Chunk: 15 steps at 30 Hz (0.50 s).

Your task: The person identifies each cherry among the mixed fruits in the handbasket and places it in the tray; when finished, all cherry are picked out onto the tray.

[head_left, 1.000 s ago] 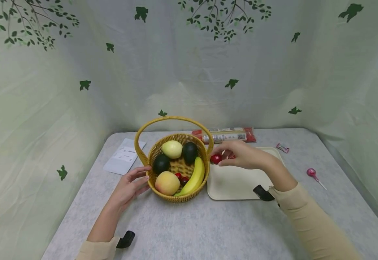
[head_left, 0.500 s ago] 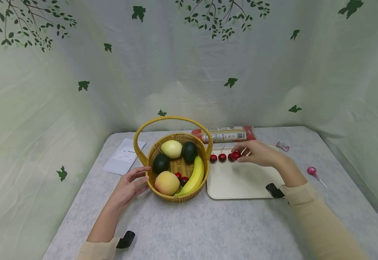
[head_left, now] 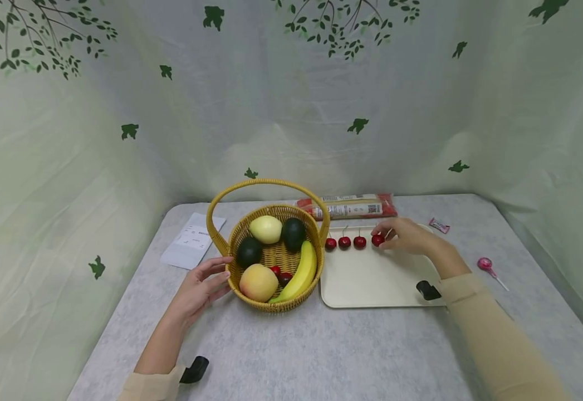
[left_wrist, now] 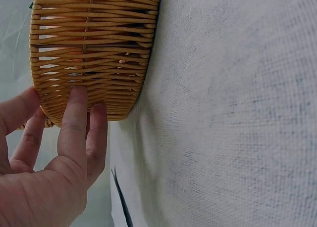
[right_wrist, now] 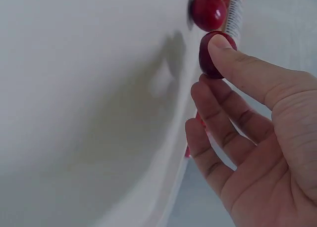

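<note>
Pinching a cherry [head_left: 378, 240] in the right hand [head_left: 405, 236] at the tray's [head_left: 378, 287] far edge
Partly hidden (hard to tell if touching the tray); touching the basket [head_left: 276, 307] with a relaxed left hand [head_left: 202, 287]

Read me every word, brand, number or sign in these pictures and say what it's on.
Nothing can be read for certain.
Flat white paper sheet: small printed lines, too small to read.
Long red-and-clear plastic packet: label print and a square code, too small to read.
Small rectangular pink wrapper: marks too blurred to read.
</note>
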### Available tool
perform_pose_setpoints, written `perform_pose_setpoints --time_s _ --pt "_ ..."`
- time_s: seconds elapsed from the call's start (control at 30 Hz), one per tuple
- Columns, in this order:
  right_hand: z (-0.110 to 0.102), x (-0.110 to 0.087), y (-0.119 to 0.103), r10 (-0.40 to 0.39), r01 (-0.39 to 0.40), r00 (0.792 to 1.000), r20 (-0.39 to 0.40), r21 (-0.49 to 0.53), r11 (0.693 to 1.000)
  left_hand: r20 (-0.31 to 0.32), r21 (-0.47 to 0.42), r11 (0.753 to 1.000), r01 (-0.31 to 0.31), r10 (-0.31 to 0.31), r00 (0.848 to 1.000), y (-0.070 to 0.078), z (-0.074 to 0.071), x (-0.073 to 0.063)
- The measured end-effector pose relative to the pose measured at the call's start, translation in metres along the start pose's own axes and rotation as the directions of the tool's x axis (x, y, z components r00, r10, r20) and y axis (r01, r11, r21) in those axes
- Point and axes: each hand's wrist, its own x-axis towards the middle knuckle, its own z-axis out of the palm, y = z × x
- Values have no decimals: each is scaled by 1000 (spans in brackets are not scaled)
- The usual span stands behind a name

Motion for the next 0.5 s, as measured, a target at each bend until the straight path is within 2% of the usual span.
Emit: perform_pose_setpoints --time_s 0.23,0.5 --pt "5 10 8 49 -50 999 18 17 999 11 -8 1000 -10 10 1000 0 -1 -1" --pt "9 16 14 16 -17 1000 27 19 1000 14 -21 1000 -12 12 1000 -1 -2 -1"
